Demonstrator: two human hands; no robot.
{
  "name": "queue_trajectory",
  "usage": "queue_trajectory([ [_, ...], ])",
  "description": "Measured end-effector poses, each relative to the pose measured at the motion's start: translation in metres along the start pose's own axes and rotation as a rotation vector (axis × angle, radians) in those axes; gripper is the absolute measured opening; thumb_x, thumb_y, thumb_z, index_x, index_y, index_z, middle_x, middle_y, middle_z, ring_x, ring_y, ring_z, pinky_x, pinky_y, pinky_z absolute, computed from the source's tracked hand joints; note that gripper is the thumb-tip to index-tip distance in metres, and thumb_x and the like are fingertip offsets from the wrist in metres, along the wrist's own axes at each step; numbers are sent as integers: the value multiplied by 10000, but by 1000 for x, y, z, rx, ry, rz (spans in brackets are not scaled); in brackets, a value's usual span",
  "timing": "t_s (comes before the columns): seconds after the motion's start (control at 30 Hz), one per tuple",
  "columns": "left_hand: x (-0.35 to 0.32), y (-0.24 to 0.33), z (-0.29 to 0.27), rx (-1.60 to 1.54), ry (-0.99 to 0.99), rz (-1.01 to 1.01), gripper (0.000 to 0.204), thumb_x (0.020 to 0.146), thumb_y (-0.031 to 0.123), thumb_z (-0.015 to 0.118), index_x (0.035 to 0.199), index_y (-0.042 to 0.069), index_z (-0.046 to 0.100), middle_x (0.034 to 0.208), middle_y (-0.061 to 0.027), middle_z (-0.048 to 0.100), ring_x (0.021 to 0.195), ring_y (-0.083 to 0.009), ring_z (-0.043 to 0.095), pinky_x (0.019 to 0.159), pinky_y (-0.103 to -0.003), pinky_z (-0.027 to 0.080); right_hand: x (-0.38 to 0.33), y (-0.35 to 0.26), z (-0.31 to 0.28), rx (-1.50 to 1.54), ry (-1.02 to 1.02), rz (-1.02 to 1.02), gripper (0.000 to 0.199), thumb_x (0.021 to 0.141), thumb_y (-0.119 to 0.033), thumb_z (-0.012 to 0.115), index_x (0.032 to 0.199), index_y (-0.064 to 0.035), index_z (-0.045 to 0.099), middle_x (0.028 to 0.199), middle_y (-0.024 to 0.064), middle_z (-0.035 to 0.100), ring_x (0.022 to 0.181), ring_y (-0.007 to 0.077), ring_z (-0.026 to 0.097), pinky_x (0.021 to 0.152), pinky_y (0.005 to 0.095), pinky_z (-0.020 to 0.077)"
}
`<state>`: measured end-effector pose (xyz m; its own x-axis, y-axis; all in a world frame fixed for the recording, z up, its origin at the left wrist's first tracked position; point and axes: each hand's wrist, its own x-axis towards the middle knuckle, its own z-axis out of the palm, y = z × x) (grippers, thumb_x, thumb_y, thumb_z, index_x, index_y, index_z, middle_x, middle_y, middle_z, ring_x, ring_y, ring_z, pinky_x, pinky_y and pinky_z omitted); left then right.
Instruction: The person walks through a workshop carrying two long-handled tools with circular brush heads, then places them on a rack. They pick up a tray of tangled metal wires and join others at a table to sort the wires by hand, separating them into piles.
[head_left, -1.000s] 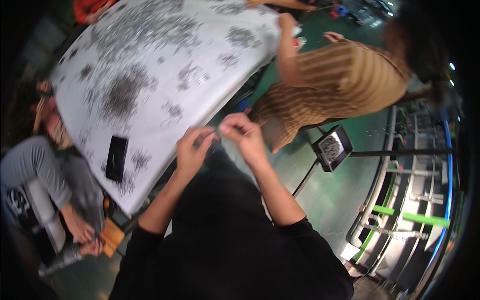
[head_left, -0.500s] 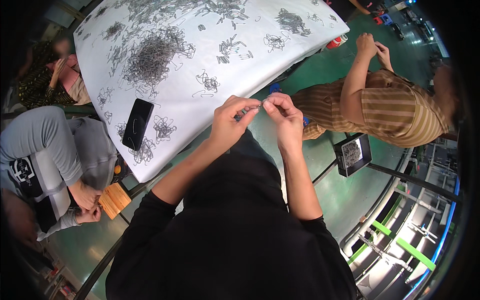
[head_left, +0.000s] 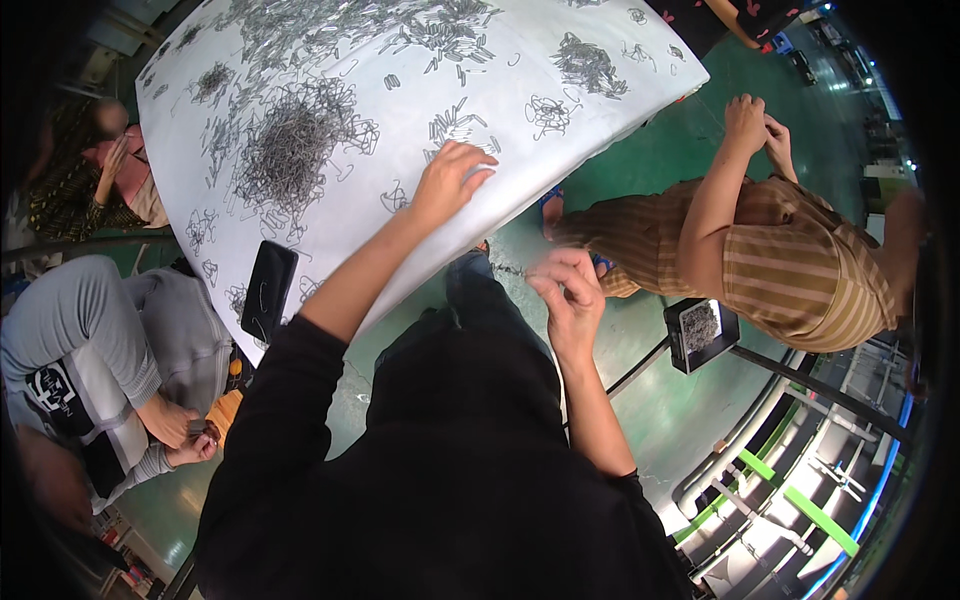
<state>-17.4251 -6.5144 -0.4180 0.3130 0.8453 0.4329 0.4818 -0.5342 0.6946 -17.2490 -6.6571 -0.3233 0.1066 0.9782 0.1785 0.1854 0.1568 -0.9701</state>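
My left hand (head_left: 448, 185) is over the white-covered table, its fingers reaching toward a small group of thin metal wire pieces (head_left: 458, 125). Its thumb stands apart from the fingers, and nothing shows between them. Off the table's near edge, my right hand (head_left: 568, 295) pinches a short, thin, dark wire piece (head_left: 510, 270) that points left from the fingertips. Its exact kind is too small to make out. A loose cluster of bent wire hooks (head_left: 397, 197) lies beside my left wrist, partly hidden by it.
A large tangled heap of wire hooks (head_left: 290, 150) and many scattered pieces cover the table (head_left: 350, 235). A black phone (head_left: 270, 290) lies at its left edge. People sit at left and right, their hands raised or together. A dark box (head_left: 690, 345) of small parts stands at right.
My hands were together over the near edge. My left hand has moved forward over the table; my right has dropped slightly, keeping the dark wire piece. The view has shifted a little.
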Motion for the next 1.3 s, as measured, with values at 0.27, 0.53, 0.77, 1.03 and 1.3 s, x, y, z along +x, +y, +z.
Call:
queue_trajectory([
  [0.27, 53, -58, 39, 343, -252, 98, 108, 797, 159, 620, 876, 85, 615, 965, -37, 583, 947, -219, 516, 818, -362, 436, 10, 7, -6, -4, -16, 52, 98, 729, 11, 696, 817, -30, 679, 868, 49, 577, 761, 124, 560, 625, 238, 455],
  [0.53, 51, -44, 43, 352, -86, -189, 120, 847, 140, 571, 923, 48, 555, 892, -97, 613, 803, -229, 584, 690, -358, 481, 14, 2, -1, 130, -95, 231, 33, 816, 17, 616, 843, 21, 633, 875, 82, 609, 670, 117, 582, 562, 203, 448],
  [0.77, -8, 40, -16, -759, -51, -693, 167, 855, 68, 572, 996, -20, 566, 884, -110, 662, 696, -106, 601, 554, -227, 475, 7, 3, 13, 301, -130, 289, 73, 865, -14, 571, 878, 43, 615, 887, 102, 631, 738, 145, 646, 582, 208, 494],
  [1.03, -57, 117, -60, -891, -30, -707, 158, 860, 89, 609, 986, -6, 613, 903, -89, 671, 839, -126, 631, 723, -237, 498, -9, 2, 31, 383, -163, 251, 90, 853, 6, 587, 931, 39, 556, 827, 124, 638, 729, 175, 652, 628, 242, 524],
  [1.3, -86, 138, -69, -914, 80, -670, 131, 856, 68, 614, 956, -15, 621, 902, -85, 669, 829, -109, 626, 750, -244, 504, -25, -1, 46, 420, -144, 213, 89, 843, 25, 593, 900, 30, 524, 805, 113, 626, 713, 179, 651, 627, 247, 531],
])
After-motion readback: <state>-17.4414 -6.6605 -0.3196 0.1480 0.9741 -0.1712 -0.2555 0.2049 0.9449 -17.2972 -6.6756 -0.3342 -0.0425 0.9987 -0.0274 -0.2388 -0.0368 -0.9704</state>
